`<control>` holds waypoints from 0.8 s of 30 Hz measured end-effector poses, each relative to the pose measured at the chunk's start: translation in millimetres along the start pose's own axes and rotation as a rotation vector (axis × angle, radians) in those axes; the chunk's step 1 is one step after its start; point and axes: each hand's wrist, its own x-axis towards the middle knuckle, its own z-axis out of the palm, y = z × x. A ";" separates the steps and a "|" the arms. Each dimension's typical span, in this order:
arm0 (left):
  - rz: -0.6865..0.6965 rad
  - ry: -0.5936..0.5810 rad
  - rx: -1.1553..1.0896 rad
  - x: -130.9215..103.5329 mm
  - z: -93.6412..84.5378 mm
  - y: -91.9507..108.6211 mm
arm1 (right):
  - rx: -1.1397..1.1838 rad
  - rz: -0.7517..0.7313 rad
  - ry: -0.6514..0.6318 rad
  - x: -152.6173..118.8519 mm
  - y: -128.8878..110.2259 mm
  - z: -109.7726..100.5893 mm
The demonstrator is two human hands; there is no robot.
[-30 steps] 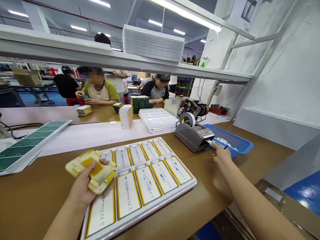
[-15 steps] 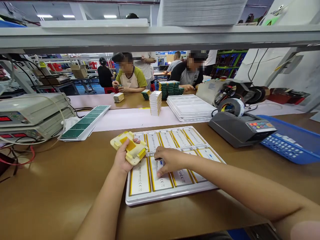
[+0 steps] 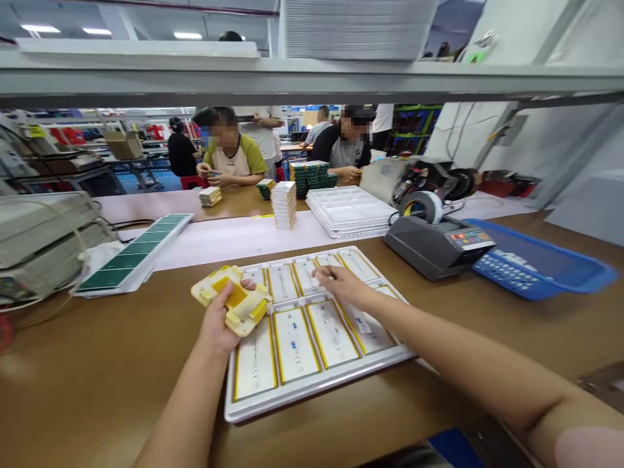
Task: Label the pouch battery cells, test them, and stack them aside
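Observation:
My left hand (image 3: 220,318) is closed around a cream plastic fixture (image 3: 246,304) with yellow patches, held over the left side of a white tray (image 3: 312,383). Flat white battery packs with yellow edges lie in two rows in that tray. A near-row battery pack (image 3: 296,344) bears blue printed marks, and more blue print shows below my right wrist. My right hand (image 3: 344,286) hovers over the tray's middle, its fingers curled together. Whatever they may pinch is too small or blurred to make out.
Behind the tray stand a stack of white battery packs (image 3: 283,205) and stacked white trays (image 3: 351,214). A tape dispenser (image 3: 433,247) and a blue basket (image 3: 536,273) are right, green boards (image 3: 136,253) left. A shelf (image 3: 292,78) crosses above; co-workers sit opposite.
My right hand has lifted off the near-row battery pack and moved away toward the far row, uncovering blue print on that pack. My left hand still holds the fixture. The view has turned slightly right.

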 end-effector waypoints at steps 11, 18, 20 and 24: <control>0.136 0.074 0.148 16.2 -0.9 0.0 | -0.619 0.567 0.875 -108.7 108.9 -240.6; 0.149 0.186 0.221 14.8 7.8 -1.7 | -0.852 0.645 0.546 -104.9 111.4 -251.8; 0.167 0.210 0.206 15.2 10.2 -2.1 | -0.812 0.620 0.513 -104.8 109.4 -261.1; 0.196 0.185 0.177 16.6 8.0 -2.6 | -0.367 0.621 0.678 -115.1 107.7 -258.0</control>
